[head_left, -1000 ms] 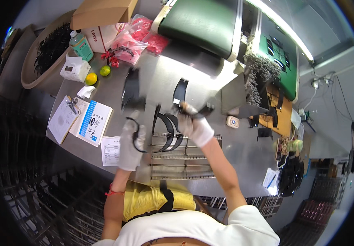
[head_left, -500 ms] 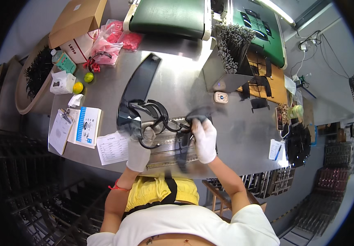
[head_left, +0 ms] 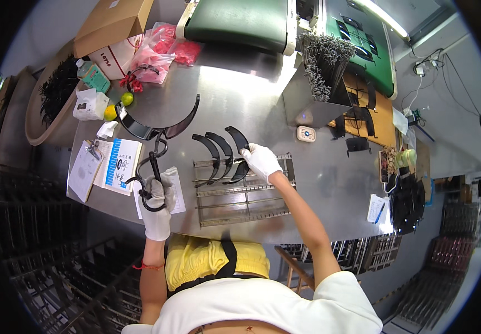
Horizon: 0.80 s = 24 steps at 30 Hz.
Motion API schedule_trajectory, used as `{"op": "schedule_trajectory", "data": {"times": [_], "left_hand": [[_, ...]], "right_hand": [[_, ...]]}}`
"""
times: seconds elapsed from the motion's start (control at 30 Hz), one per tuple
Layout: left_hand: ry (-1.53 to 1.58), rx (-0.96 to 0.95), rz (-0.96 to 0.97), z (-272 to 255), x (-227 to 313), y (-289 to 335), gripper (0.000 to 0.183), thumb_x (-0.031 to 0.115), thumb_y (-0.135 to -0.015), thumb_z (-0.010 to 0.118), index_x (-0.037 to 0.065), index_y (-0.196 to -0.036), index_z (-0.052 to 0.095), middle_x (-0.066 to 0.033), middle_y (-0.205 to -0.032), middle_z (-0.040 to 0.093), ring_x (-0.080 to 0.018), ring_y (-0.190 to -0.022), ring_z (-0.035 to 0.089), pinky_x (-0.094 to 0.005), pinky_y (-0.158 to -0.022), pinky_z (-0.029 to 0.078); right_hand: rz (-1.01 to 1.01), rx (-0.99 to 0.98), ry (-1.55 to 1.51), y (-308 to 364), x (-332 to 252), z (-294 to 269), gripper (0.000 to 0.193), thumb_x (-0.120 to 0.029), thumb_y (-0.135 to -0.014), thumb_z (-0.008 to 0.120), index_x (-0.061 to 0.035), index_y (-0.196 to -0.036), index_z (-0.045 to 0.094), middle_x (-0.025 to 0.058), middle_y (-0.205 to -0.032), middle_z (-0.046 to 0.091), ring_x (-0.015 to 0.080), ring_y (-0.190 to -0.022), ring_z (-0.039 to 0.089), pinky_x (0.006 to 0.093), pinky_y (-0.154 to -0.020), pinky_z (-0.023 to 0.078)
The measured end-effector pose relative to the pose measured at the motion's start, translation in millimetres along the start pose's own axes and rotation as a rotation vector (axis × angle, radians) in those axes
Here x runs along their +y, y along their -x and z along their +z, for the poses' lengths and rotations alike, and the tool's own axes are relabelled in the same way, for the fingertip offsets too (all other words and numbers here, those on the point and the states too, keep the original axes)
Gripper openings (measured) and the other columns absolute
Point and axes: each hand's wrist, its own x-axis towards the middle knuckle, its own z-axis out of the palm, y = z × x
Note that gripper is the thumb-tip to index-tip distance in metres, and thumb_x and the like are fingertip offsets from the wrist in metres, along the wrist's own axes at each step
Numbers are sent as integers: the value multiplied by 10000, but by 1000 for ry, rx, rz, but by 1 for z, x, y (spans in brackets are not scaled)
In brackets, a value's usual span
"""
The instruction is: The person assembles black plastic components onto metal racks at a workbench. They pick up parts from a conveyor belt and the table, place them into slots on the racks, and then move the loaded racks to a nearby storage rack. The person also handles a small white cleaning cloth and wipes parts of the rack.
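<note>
My white-gloved left hand [head_left: 159, 203] is closed around a black branching plastic piece [head_left: 154, 158], held over the left of the table. Glossy dark curved lenses [head_left: 182, 125] stay attached at its far end. To the right, my gloved right hand [head_left: 261, 162] pinches a dark curved lens [head_left: 237, 138] at the far side of a slotted metal rack [head_left: 246, 210]. Two similar curved lenses [head_left: 213, 147] stand upright in the rack, just left of that hand. Part of the pinched lens is hidden behind my fingers.
Left of the rack lie a printed sheet [head_left: 179, 192], a notebook [head_left: 123, 161] and a clipboard [head_left: 84, 172]. A metal bin of wire hooks [head_left: 315, 108] stands at far right, near a small box [head_left: 306, 133]. A green conveyor [head_left: 237, 25] borders the back.
My left hand has moved left with the branching piece, away from the rack. My right hand now pinches a lens at the rack's far side; the lenses standing there have come into plain view.
</note>
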Motion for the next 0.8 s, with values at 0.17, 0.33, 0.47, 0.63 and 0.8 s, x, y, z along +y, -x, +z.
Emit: {"op": "schedule_trajectory", "data": {"times": [0.17,0.33,0.47,0.63,0.8], "left_hand": [[-34,-7,29,-9,-5,9,381,448,-1020,506,76,-947,544,57,-590,352,-42,-482,282,-228,-454,206],[-31,-81,48,-18,-3,13,369,428,-1029,488,78,-924,542,54,-587,349,-51,-501,293,-231,-486,217],[55,-198,29,-14,1,14,388,442,-1016,503,75,-900,554,48,-580,356,-66,-504,305,-240,-495,224],[340,-549,-7,-17,-5,-1,406,444,-981,572,75,-817,532,33,-551,380,-79,-449,301,-261,-441,242],[404,-729,-78,-7,3,-6,485,456,-959,605,80,-671,499,32,-487,355,-93,-412,286,-269,-431,248]], "right_hand": [[-56,-42,226,-8,-25,-2,357,-352,-966,488,-50,-993,676,217,-956,699,410,-972,645,488,-868,493],[-27,-51,157,-2,-24,-22,349,-347,-970,490,-60,-986,687,214,-946,700,413,-956,650,484,-852,495],[15,-41,242,1,-24,-22,350,-348,-968,491,-63,-988,693,214,-957,701,408,-964,653,479,-858,498],[-23,-6,291,2,-26,-19,362,-358,-964,485,-67,-1008,697,215,-981,703,403,-983,656,477,-876,502],[-37,-44,323,-27,8,12,525,-463,-1008,381,-48,-1033,703,219,-1041,697,410,-998,654,476,-889,507]]}}
